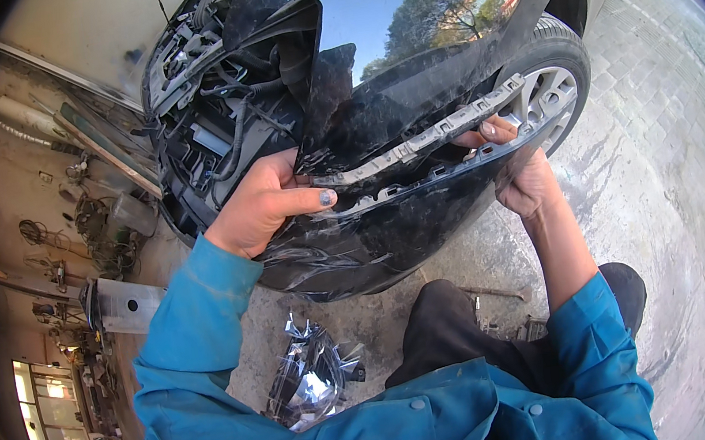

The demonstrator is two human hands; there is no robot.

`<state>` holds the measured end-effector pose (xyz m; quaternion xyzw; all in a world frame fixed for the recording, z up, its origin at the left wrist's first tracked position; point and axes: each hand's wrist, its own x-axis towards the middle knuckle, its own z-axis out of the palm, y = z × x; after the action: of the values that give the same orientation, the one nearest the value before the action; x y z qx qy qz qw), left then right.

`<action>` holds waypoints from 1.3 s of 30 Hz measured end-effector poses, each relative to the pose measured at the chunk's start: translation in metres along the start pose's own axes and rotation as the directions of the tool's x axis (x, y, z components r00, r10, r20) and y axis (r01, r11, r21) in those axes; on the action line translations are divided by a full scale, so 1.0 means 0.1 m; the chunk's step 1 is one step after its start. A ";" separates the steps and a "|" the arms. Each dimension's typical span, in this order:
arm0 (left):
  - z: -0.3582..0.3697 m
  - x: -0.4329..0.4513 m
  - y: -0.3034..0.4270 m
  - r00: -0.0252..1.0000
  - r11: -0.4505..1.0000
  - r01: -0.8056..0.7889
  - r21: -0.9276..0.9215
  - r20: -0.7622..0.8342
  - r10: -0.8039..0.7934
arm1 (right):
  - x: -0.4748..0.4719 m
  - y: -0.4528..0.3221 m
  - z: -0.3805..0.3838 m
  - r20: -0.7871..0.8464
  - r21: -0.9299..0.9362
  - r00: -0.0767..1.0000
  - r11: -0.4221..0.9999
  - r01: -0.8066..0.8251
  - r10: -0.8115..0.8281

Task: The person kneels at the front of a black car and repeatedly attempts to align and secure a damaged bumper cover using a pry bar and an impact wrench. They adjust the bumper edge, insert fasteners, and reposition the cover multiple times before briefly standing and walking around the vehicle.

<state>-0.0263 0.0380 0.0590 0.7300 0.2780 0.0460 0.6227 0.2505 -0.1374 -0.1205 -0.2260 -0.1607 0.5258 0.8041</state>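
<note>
A black car bumper cover [389, 242], scuffed and scratched, hangs partly away from the dark car fender [415, 88]. My left hand [270, 201] grips the bumper's upper edge near the headlight opening, thumb on top and fingers hidden behind. Along the gap runs a grey plastic bumper bracket [441, 129] with clips, its near end at my left fingers. My right hand [515, 165] holds the bumper's edge close to the front wheel [552, 87]; some of its fingers reach through behind the edge, towards the bracket. Slots line the bumper's edge between both hands.
The engine bay [210, 105] lies exposed at upper left. A broken headlight [310, 379] rests on the concrete floor below the bumper. A hammer-like tool [499, 292] lies by my knee. Cables and parts [96, 227] lie along the left, near a metal cylinder [130, 305].
</note>
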 end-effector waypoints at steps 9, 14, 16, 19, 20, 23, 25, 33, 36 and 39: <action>0.09 -0.13 -0.12 0.961 0.962 -0.176 0.210 -0.176 0.214 | 0.01 0.05 0.02 -0.092 0.022 0.993 0.997 0.076 -0.074; 0.11 -0.14 -0.26 0.898 0.895 -0.270 0.356 -0.242 0.367 | 0.03 0.07 -0.04 -0.072 0.044 0.994 0.996 0.082 -0.078; 0.11 -0.15 -0.28 0.885 0.884 -0.280 0.375 -0.256 0.389 | 0.03 0.07 -0.03 -0.073 0.035 0.995 0.996 0.077 -0.074; 0.13 -0.18 -0.26 0.884 0.890 -0.269 0.368 -0.273 0.380 | -0.01 0.06 0.01 -0.087 0.011 0.994 0.997 0.072 -0.071; 0.13 -0.19 -0.25 0.887 0.895 -0.251 0.368 -0.283 0.365 | -0.02 0.06 0.02 -0.089 -0.001 0.993 0.997 0.073 -0.073; 0.17 -0.18 -0.28 0.861 0.896 -0.320 0.309 -0.299 0.411 | -0.01 0.07 -0.01 -0.081 0.011 0.994 0.997 0.074 -0.073; 0.18 -0.18 -0.30 0.846 0.888 -0.362 0.282 -0.300 0.440 | 0.01 0.08 -0.05 -0.035 0.066 0.998 0.996 0.062 -0.060; 0.19 -0.20 -0.31 0.831 0.882 -0.381 0.277 -0.315 0.458 | -0.02 0.05 0.02 -0.112 0.020 0.990 0.996 0.088 -0.085; 0.18 -0.22 -0.31 0.819 0.871 -0.383 0.309 -0.322 0.474 | 0.00 0.03 0.01 -0.138 -0.042 0.985 0.994 0.097 -0.102; 0.18 -0.21 -0.31 0.818 0.869 -0.378 0.320 -0.324 0.476 | 0.04 0.00 -0.04 -0.126 -0.082 0.986 0.992 0.098 -0.107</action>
<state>-0.0474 0.0139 0.0320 0.8194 0.2285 0.2967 0.4340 0.2540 -0.1349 -0.1240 -0.2813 -0.1393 0.4615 0.8298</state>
